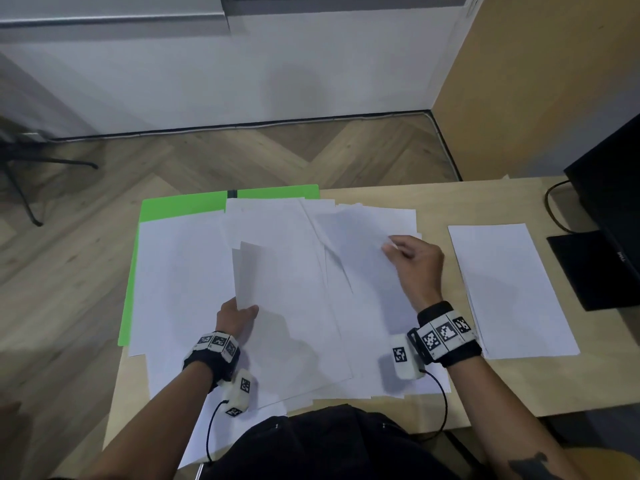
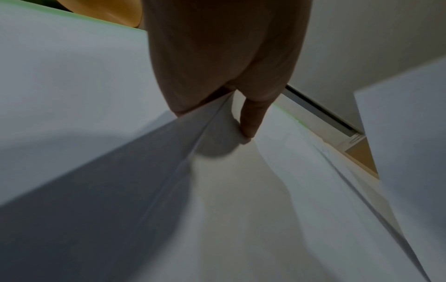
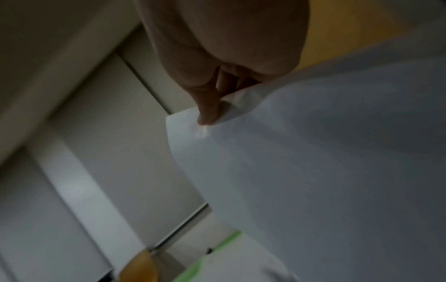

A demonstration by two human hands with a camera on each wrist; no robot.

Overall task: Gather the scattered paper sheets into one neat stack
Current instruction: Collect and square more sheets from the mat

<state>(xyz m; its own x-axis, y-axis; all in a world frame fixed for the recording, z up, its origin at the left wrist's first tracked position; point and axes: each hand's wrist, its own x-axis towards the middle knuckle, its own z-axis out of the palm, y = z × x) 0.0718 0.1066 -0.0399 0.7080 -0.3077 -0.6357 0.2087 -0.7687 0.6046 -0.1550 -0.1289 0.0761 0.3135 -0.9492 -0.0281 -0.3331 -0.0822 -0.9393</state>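
At the far left a green folder lies under the loose paper sheets spread across the table. My left hand pinches the near edge of one raised sheet, thumb on top, fingers curled behind it, so it stands up and bends. Paper this thin is light, floppy and slick against its neighbours; I judge it best taken at an edge or corner, never mid-sheet. To the right, my right hand pinches a far corner of another sheet, which curves upward from the spread. Farthest right, apart from both hands, a squared stack rests near the monitor.
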